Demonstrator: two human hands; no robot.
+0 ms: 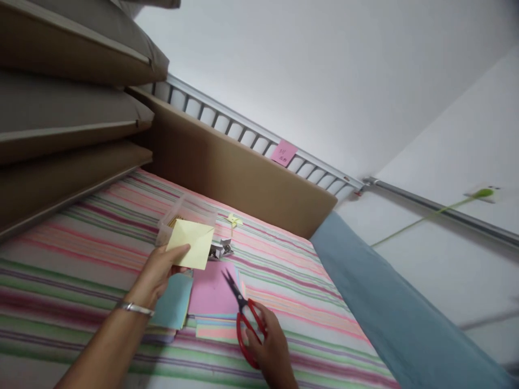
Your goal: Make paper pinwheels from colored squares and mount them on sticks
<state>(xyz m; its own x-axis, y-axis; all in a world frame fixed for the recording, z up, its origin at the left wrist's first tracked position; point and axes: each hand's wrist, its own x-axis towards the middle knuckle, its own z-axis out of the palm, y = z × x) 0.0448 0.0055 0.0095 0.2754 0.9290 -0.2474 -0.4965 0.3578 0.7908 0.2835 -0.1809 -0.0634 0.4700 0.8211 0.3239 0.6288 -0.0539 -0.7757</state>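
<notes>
My left hand (164, 265) pinches a square of pale yellow paper (192, 246) at its lower left corner, thumb on top. A cut runs in from the paper's upper right corner. In my right hand (270, 346) is a pair of scissors (245, 316) with red handles and dark blades, a little open, pointing up and left. The blades are apart from the yellow paper. Below lie stacks of coloured paper, a pink sheet (214, 289) on top of one and a blue sheet (174, 300) on top of the other.
Behind the yellow paper stand a clear plastic box (192, 208) and a metal hole punch (221, 248). A small yellow paper pinwheel (234, 221) lies farther back. The striped cloth (324, 324) ends at a brown board (227, 167); grey cushioned panels (73, 108) rise at the left.
</notes>
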